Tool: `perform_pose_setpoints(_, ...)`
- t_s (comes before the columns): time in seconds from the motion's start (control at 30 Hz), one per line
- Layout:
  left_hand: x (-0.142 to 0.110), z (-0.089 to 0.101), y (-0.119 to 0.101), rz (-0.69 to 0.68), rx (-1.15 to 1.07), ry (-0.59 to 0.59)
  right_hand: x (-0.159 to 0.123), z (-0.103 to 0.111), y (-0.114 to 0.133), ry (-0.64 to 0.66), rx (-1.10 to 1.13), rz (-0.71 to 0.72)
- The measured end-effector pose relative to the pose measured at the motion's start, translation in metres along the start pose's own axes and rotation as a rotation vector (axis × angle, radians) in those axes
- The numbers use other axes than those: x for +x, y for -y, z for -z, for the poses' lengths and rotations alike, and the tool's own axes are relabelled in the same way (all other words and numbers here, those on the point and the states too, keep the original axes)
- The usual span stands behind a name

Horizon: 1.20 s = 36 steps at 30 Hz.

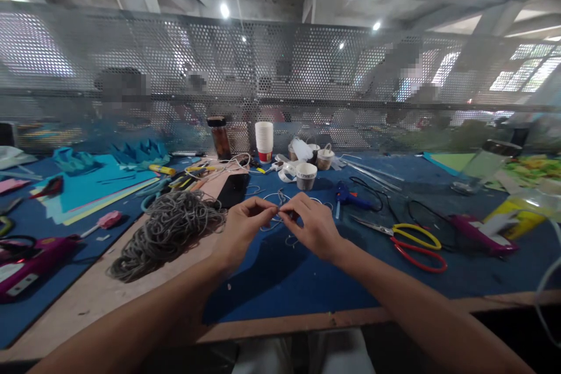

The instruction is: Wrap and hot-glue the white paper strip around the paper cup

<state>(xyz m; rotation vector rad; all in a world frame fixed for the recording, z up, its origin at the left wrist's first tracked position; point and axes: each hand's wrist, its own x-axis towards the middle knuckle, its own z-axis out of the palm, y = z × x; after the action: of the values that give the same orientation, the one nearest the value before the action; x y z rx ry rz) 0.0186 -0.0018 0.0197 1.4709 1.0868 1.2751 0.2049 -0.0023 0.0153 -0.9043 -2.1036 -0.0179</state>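
Observation:
My left hand [246, 227] and my right hand [312, 223] meet above the blue mat [263, 280], thumbs pinched against forefingers and tips nearly touching. What lies between the fingertips is too small to make out; thin grey and white strands show just behind them. To the left of my left hand lies a heap of grey cord [170, 231]. Beyond my hands stands a small white cup [306, 175] with lettering around its rim. Scissors [405, 239] with one yellow and one red handle lie to the right of my right hand.
A blue glue gun [357, 197] lies right of centre, and a black phone [233, 190] left. Stacked paper cups [264, 143] and a dark-lidded jar [220, 139] stand before the perforated screen [284, 70]. Purple power strips [484, 235], coloured paper [100, 184] and a clear bottle [486, 166] occupy the sides.

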Motion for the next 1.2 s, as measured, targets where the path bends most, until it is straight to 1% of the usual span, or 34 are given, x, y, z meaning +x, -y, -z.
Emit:
perform_pose_setpoints(0.13,-0.0024,0.0011,-0.0026,-0.104,0.131,-0.026,0.0004,0.0012,0.0018,0.007,-0.055,0.034)
perform_pose_setpoints(0.2,-0.0031,0.0016,-0.0032,-0.12,0.161,-0.037,0.0008,0.0028,0.003,0.008,-0.056,0.027)
perform_pose_setpoints(0.33,-0.0031,0.0021,-0.0028,-0.11,0.186,-0.017,0.0015,0.0052,0.0039,0.012,-0.012,-0.016)
perform_pose_setpoints(0.43,-0.002,0.0024,-0.003,-0.085,0.179,0.009,0.0027,0.0039,0.0021,-0.025,0.087,-0.076)
perform_pose_setpoints(0.53,-0.0005,0.0028,-0.0036,-0.034,0.125,0.035,0.0042,0.001,-0.0008,-0.069,0.187,-0.128)
perform_pose_setpoints(0.6,0.0006,0.0031,-0.0037,-0.011,0.065,0.046,0.0045,-0.0002,-0.0017,-0.073,0.209,-0.136)
perform_pose_setpoints(0.73,0.0017,0.0034,-0.0029,0.018,-0.011,0.032,0.0027,0.0004,0.0002,-0.032,0.136,-0.099)
perform_pose_setpoints(0.83,0.0013,0.0033,-0.0022,0.016,-0.011,0.025,0.0008,0.0015,0.0022,-0.007,0.064,-0.047)
perform_pose_setpoints(1.0,-0.0004,0.0026,-0.002,-0.054,0.11,0.013,0.0006,0.0022,0.0018,-0.005,-0.025,0.031)
perform_pose_setpoints(1.1,-0.0017,0.0021,-0.0026,-0.102,0.185,-0.026,0.0015,0.0032,0.0016,-0.01,-0.06,0.045)
perform_pose_setpoints(1.2,-0.0029,0.0019,-0.0029,-0.125,0.204,-0.04,0.0019,0.0044,0.0022,-0.01,-0.057,0.04)
